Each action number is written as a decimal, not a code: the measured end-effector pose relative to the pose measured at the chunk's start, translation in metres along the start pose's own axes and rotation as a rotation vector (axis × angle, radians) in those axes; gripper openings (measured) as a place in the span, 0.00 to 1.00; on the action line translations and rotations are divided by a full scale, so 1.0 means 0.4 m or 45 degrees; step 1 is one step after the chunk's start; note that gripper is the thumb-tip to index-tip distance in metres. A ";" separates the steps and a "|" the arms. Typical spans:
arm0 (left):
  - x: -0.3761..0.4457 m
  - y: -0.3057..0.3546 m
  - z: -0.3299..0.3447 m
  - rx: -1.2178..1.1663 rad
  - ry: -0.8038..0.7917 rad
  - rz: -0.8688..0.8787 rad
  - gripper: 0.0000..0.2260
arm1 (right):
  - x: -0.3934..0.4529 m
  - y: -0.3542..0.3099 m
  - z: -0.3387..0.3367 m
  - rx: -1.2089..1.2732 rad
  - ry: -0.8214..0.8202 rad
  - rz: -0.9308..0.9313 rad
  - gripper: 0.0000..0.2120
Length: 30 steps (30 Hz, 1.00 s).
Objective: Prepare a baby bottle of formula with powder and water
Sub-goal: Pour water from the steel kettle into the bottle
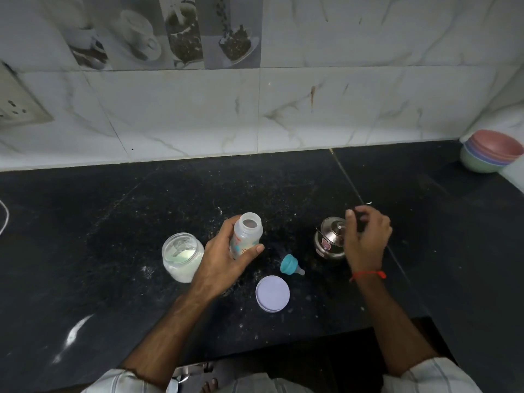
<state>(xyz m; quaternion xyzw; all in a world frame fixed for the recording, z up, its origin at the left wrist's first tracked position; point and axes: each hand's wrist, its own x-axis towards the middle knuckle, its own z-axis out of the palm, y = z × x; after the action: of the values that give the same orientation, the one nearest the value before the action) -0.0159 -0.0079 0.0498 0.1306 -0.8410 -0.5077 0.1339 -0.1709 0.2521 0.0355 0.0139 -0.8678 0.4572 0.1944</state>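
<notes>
L hand (pixel 226 258) grips the baby bottle (pixel 246 235) round its lower body, thumb on the near-right side, fingers wrapped behind; bottle is uncapped, mouth open, tilted a little away, base hidden by the hand so can't tell if it rests on the black countertop (pixel 141 211). Just left of that hand, touching or nearly touching the wrist side, sits the open glass jar of white formula powder (pixel 183 258), w/ spilled powder specks on the stone near its base. Right of the L thumb, a short gap, then the teal nipple cap (pixel 291 264) lying on its side; nearer the person from it, the lilac jar lid (pixel 272 293) lies flat, close to the counter's front edge. R hand (pixel 365 236) hovers over the right half of the lidded steel pot (pixel 330 241), fingers loosely curled and narrow, something dark seems pinched at the fingertips but too blurred to tell; red thread on the wrist. Between the two hands is open stone, only the nipple cap in it. Beyond both hands a broad bare strip of counter runs to the marble-tile wall (pixel 312 114). Far right of the R hand, in the corner, stacked pastel bowls (pixel 492 151). Far left of the L hand, a wall socket (pixel 17 106) above the counter.
</notes>
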 end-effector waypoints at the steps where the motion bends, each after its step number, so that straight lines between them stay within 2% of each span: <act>1: 0.001 0.008 0.005 -0.001 -0.005 0.003 0.29 | 0.014 0.027 -0.005 0.003 -0.039 0.151 0.12; 3: 0.001 0.022 0.014 -0.011 -0.009 0.010 0.28 | 0.026 0.072 -0.007 0.100 -0.145 0.407 0.10; 5: -0.001 0.034 0.024 -0.024 -0.015 0.016 0.27 | 0.013 0.096 -0.005 0.238 -0.233 0.563 0.09; 12: -0.017 0.058 0.048 -0.042 -0.012 0.030 0.26 | -0.015 0.112 -0.003 0.546 -0.275 0.800 0.10; 19: -0.046 0.071 0.067 -0.027 0.001 0.043 0.27 | -0.019 0.101 -0.021 0.780 -0.319 0.841 0.16; 30: -0.072 0.065 0.104 -0.002 -0.052 0.033 0.27 | -0.011 -0.030 -0.129 0.842 -0.398 0.477 0.14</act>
<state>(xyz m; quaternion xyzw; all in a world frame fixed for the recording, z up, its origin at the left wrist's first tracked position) -0.0063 0.0481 0.0517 0.1091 -0.8447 -0.5092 0.1235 -0.1475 0.2856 0.0697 -0.0134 -0.6807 0.7313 -0.0414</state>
